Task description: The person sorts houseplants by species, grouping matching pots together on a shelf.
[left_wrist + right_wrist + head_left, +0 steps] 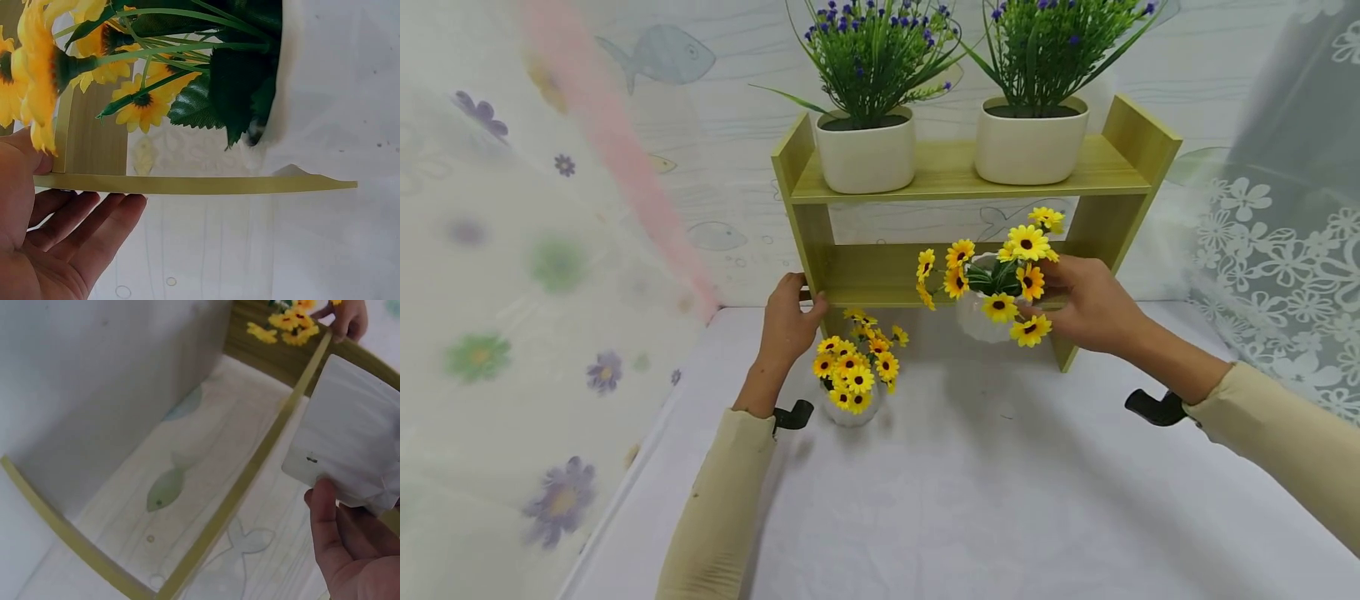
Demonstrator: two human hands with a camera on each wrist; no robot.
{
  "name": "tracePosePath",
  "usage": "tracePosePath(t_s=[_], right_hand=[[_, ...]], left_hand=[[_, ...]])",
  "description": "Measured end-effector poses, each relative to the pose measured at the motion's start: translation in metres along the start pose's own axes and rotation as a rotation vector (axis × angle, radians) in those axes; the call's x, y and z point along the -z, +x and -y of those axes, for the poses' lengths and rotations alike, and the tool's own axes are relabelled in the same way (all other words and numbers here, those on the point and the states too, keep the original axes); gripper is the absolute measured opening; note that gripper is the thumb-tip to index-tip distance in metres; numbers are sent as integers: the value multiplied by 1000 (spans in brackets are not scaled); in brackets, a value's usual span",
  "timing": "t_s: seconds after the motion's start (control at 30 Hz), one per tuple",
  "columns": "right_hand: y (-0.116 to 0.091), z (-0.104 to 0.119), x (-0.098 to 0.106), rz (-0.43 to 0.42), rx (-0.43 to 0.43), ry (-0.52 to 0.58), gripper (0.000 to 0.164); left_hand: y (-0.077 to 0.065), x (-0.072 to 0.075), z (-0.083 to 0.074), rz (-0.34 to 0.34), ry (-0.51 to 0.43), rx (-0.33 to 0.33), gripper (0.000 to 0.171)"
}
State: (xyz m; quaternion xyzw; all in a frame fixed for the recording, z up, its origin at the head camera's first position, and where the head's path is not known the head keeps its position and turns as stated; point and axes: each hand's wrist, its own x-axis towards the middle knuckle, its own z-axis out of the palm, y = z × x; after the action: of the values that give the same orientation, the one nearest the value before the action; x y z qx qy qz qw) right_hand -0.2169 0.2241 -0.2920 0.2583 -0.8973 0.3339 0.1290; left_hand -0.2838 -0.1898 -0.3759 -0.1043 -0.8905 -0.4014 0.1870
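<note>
My left hand [786, 325] grips the left side panel of a two-tier wooden shelf [880, 279]; in the left wrist view the thumb and fingers lie on opposite faces of the panel [206, 184]. My right hand [1093, 307] holds a white pot of yellow artificial sunflowers [981, 323] in front of the lower board, toward its right end. The right wrist view shows the underside of this white pot [356, 431], raised off the table, with fingers at its edge. A second pot of yellow sunflowers [850, 367] stands on the table by the shelf's left foot, beside my left wrist.
On the upper board stand two cream oval planters, a left one [867, 158] and a right one [1032, 146], with green plants and small purple flowers. A white cloth covers the table [940, 500]. Patterned curtains [550, 275] hang at the back and sides.
</note>
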Motion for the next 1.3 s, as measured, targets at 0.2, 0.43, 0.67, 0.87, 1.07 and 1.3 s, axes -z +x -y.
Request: tracePosePath(t_s=[0.2, 0.43, 0.67, 0.87, 1.07, 1.3], right_hand=[[10, -11, 3, -26, -50, 9, 43], [23, -18, 3, -11, -175, -4, 49], [31, -28, 2, -26, -238, -3, 56], [31, -28, -1, -49, -273, -9, 63], [25, -27, -2, -69, -284, 34, 72], [12, -29, -12, -147, -283, 95, 68]], left_hand=[[0, 0, 0, 3, -4, -4, 46], [0, 1, 1, 5, -12, -1, 46], [0, 0, 3, 2, -12, -10, 46], [-1, -1, 3, -3, -14, -15, 46], [-1, 0, 2, 2, -16, -7, 46], [0, -1, 4, 4, -23, 1, 47]])
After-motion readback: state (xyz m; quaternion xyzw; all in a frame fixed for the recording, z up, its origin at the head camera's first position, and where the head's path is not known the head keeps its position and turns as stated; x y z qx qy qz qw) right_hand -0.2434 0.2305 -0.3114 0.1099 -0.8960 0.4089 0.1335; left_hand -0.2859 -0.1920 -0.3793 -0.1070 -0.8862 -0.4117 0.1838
